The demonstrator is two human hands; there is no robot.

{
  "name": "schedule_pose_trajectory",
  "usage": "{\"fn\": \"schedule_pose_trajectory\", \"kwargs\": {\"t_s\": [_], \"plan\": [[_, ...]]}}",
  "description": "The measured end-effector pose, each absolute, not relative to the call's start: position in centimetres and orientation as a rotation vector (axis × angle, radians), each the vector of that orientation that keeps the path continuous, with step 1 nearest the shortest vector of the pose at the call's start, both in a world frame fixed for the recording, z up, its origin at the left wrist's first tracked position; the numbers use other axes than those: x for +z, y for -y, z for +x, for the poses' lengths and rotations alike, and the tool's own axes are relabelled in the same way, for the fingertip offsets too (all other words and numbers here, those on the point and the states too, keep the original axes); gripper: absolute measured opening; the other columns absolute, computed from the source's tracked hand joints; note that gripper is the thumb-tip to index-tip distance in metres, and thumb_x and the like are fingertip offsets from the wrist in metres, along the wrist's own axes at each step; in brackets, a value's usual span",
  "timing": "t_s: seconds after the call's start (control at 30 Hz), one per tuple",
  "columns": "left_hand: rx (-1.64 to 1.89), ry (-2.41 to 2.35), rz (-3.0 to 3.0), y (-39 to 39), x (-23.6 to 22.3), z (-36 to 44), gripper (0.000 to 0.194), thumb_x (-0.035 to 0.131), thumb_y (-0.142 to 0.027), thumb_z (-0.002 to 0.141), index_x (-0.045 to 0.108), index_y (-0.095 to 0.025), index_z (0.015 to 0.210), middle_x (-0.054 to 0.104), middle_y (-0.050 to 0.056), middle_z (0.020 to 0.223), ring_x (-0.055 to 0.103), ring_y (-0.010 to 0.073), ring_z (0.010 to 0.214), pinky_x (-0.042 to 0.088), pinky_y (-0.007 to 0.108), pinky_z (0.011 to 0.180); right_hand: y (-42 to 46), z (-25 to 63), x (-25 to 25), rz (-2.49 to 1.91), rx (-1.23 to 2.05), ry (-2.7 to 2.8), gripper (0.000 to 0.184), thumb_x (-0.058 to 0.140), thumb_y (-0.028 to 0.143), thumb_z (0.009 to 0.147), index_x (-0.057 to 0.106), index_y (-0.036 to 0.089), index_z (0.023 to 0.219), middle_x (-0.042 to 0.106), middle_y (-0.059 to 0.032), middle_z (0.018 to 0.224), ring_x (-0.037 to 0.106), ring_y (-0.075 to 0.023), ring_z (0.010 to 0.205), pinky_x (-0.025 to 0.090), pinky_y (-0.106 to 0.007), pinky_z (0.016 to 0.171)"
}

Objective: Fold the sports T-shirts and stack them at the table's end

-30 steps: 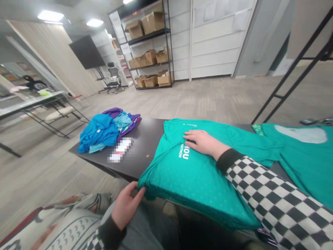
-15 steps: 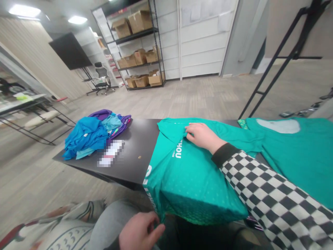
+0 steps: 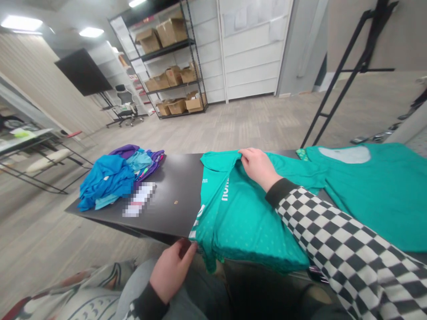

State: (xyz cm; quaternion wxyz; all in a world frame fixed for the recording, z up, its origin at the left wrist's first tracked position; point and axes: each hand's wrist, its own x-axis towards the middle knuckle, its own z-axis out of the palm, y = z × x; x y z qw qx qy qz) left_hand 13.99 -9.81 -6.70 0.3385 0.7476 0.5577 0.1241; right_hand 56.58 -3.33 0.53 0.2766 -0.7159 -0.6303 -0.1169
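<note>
A green T-shirt [image 3: 253,222] with white lettering lies across the dark table, its lower part hanging over the near edge. My right hand [image 3: 258,166] pinches a fold of it near the far side. At the near left edge, my left hand [image 3: 175,266] grips the shirt's border between thumb and fingers. The left part of the cloth is folded over on itself between the two hands. To the right, a second green T-shirt [image 3: 376,195] is spread with its pale neck opening [image 3: 345,154] facing away from me.
A heap of blue and purple clothes [image 3: 106,180] sits at the left of the dark table [image 3: 170,186], beside a blurred white item [image 3: 140,200]. Shelves with cardboard boxes [image 3: 171,33] stand behind. A black metal stand [image 3: 333,98] rises beyond the table at right.
My left hand has risen toward the table edge, lifting the shirt's near left border. My right hand has moved slightly toward the far edge, pulling the fold with it.
</note>
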Motion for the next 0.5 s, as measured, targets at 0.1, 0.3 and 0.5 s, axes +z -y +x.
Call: {"fn": "schedule_pose_trajectory", "kwargs": {"t_s": [0.1, 0.3, 0.5], "plan": [[0.348, -1.353, 1.859, 9.8, -7.9, 13.8, 0.058, 0.066, -0.077, 0.094, 0.083, -0.025, 0.113, 0.087, 0.016, 0.109, 0.083, 0.0368, 0.101, 0.064, 0.046, 0.092, 3.3, 56.6, 0.4, -2.033, -0.262, 1.693, 0.044, 0.042, 0.025, 0.118, 0.081, 0.016, 0.138, 0.084, -0.0201, 0.125, 0.078, -0.0371, 0.115, 0.057, -0.045, 0.102], [0.630, -1.375, 2.025, 12.3, -6.7, 13.7, 0.055, 0.067, -0.069, 0.099, 0.060, -0.026, 0.065, 0.063, 0.002, 0.062, 0.061, 0.0203, 0.061, 0.048, 0.032, 0.062, 3.2, 56.0, 0.4, -2.133, -0.093, 1.706, 0.043, 0.043, 0.027, 0.119, 0.077, 0.018, 0.144, 0.087, -0.0172, 0.124, 0.082, -0.0351, 0.109, 0.054, -0.039, 0.091], [0.514, -1.231, 2.216, 14.2, -4.4, 16.4, 0.040, 0.073, -0.055, 0.101, 0.074, -0.023, 0.078, 0.071, 0.002, 0.069, 0.063, 0.0177, 0.062, 0.043, 0.029, 0.064, 3.3, 55.6, 0.8, -2.132, -0.065, 1.758, 0.042, 0.045, 0.027, 0.117, 0.080, 0.017, 0.139, 0.087, -0.0170, 0.125, 0.081, -0.0338, 0.110, 0.051, -0.038, 0.092]]}}
